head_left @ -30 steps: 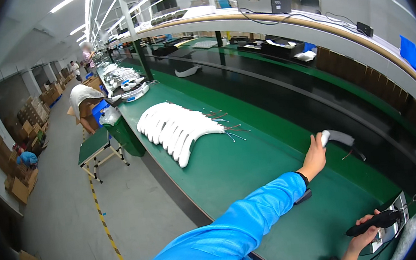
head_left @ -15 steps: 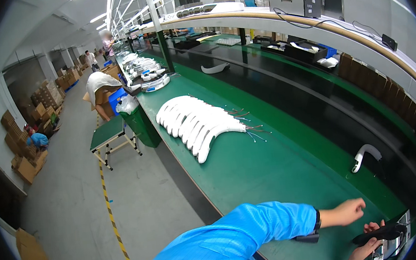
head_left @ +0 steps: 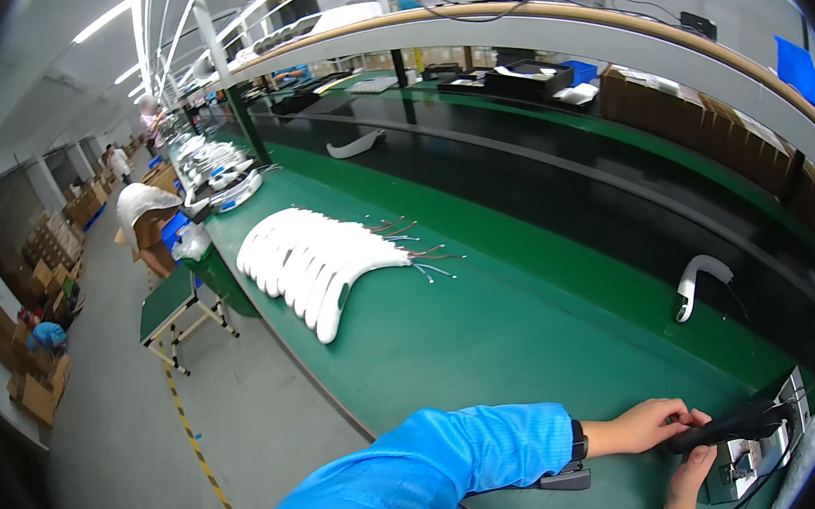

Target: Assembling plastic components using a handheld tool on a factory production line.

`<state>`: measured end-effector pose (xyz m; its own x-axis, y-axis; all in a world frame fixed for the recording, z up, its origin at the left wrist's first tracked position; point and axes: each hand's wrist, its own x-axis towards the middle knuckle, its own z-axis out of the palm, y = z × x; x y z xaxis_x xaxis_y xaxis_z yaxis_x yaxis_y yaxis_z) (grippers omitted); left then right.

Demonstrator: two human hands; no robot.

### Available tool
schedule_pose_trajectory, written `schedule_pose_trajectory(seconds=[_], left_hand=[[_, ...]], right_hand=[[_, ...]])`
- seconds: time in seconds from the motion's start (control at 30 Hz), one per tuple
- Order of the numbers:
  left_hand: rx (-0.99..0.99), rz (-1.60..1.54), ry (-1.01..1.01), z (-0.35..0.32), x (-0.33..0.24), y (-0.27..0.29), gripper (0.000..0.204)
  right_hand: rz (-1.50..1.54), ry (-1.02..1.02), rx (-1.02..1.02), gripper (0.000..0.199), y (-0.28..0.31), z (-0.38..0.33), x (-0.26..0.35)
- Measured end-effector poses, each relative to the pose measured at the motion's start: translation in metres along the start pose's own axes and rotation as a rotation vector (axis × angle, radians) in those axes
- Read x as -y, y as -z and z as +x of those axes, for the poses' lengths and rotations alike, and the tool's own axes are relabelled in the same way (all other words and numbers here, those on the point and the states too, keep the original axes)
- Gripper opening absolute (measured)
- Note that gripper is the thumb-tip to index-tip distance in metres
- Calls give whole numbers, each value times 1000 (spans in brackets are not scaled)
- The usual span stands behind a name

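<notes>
My left hand (head_left: 648, 426) reaches across from the blue sleeve, its fingers bent together at the left end of a dark elongated part (head_left: 743, 424). Below it, my right hand (head_left: 688, 485) grips the same part, with the thumb showing on the near side. The dark part lies over a silver metal fixture (head_left: 735, 470) at the bench's right end. What the fingertips pinch is too small to make out. Left of the hands, several white curved housings (head_left: 316, 268) lie side by side, with red and blue wires sticking out of their ends.
A single white curved piece (head_left: 693, 288) rests by the dark conveyor belt (head_left: 537, 168), and another pale one (head_left: 356, 146) lies farther off. A dark flat object (head_left: 567, 481) sits beneath my left forearm. A green-topped stool (head_left: 172, 305) stands beside the bench, near a green bin (head_left: 224, 282).
My left hand has come down to the dark part, from which it was apart before. The view has turned right, so the bench and housings appear shifted left.
</notes>
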<state>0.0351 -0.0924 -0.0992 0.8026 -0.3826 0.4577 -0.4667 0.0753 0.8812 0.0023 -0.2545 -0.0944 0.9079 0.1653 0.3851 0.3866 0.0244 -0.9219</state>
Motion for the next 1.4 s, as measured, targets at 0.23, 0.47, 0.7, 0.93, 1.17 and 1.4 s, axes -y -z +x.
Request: schedule_pose_trajectory(seconds=[0.23, 0.47, 0.7, 0.93, 1.17, 1.4], left_hand=[[20, -16, 165, 5, -11, 6, 12], [31, -35, 224, 7, -10, 12, 13], [16, 74, 75, 6, -7, 11, 15], [17, 63, 94, 5, 1, 6, 14], [13, 84, 70, 5, -7, 13, 14], [-29, -48, -8, 2, -2, 10, 12]], right_hand=[[-109, 35, -126, 80, 2, 1, 0], [-93, 44, -31, 73, -9, 4, 16], [-91, 58, -22, 73, -4, 4, 11], [-77, 23, -52, 76, -2, 3, 6], [-80, 26, -53, 78, -3, 7, 6], [-33, 5, -63, 81, -6, 4, 2]])
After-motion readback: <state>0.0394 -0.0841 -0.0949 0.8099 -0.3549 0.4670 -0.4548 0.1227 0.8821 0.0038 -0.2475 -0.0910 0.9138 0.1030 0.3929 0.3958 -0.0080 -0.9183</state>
